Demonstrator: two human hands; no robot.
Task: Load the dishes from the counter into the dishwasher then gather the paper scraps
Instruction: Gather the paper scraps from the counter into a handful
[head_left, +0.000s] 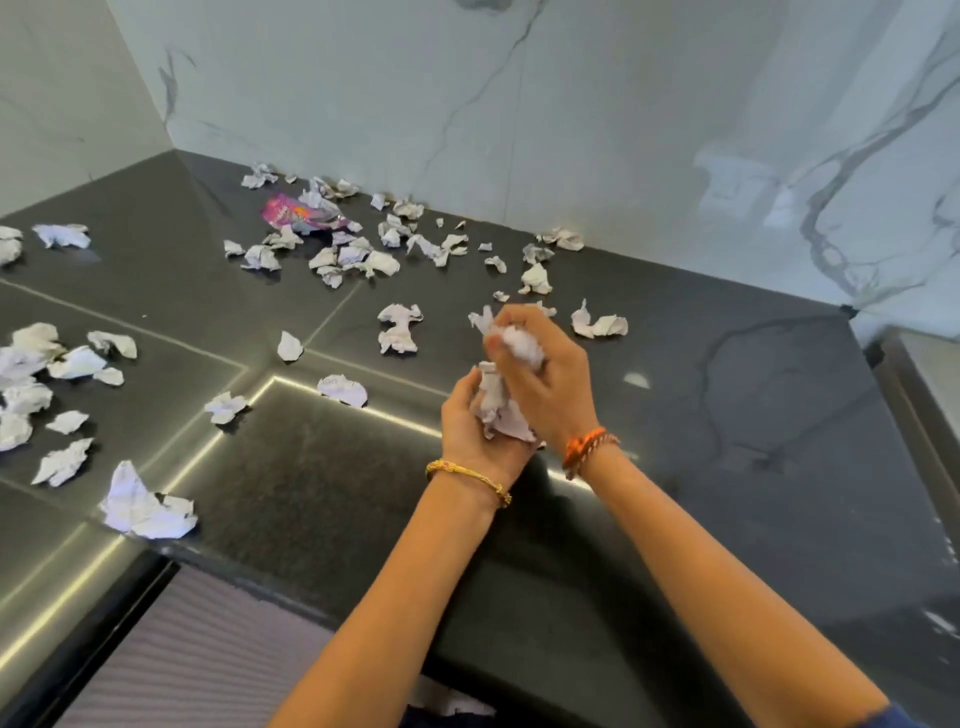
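Crumpled white paper scraps (397, 328) lie scattered over the dark counter (727, 395), thickest near the back wall and at the far left. My left hand (464, 423), palm up with a gold bangle on the wrist, cups a wad of scraps (496, 410). Just above it my right hand (540, 371), with an orange thread band at the wrist, is closed around more crumpled paper (521, 339) and presses against the left hand's wad. No dishes or dishwasher are in view.
A purple foil wrapper (296, 214) lies among the scraps near the back wall. Marble walls (571, 130) enclose the counter at the back and left. A larger torn sheet (140, 506) sits close to the counter's front edge at the left.
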